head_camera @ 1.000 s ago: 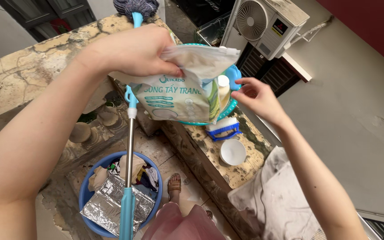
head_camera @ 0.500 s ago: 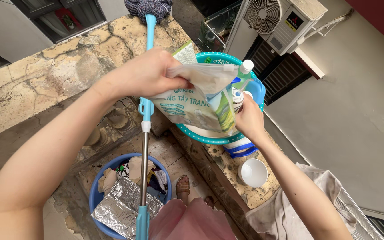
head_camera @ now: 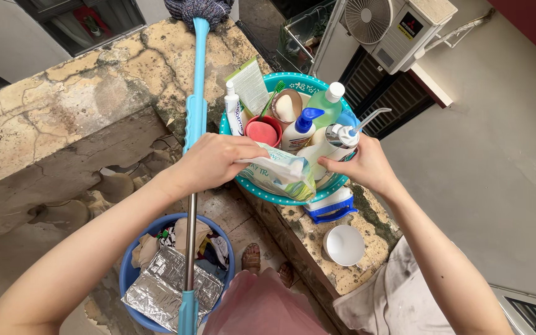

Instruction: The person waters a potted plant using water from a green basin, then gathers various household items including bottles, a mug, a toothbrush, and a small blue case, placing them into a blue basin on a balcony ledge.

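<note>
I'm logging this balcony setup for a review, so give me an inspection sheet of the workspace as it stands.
Surface: weathered, stained concrete ledge, cracked and mossy.
Job's things: teal basin on the ledge; soft detergent pouch at its near rim; white pump bottle inside.
Clutter: green bottle, blue-capped bottle, red cup, tube in the basin; white bowl and blue-white brush on the ledge; blue mop handle; blue bucket with foil and rags.
Grippers: left hand grips the pouch; right hand touches the pump bottle.
Cables: nothing seen.
Surroundings: air-conditioner unit, grey wall.
</note>
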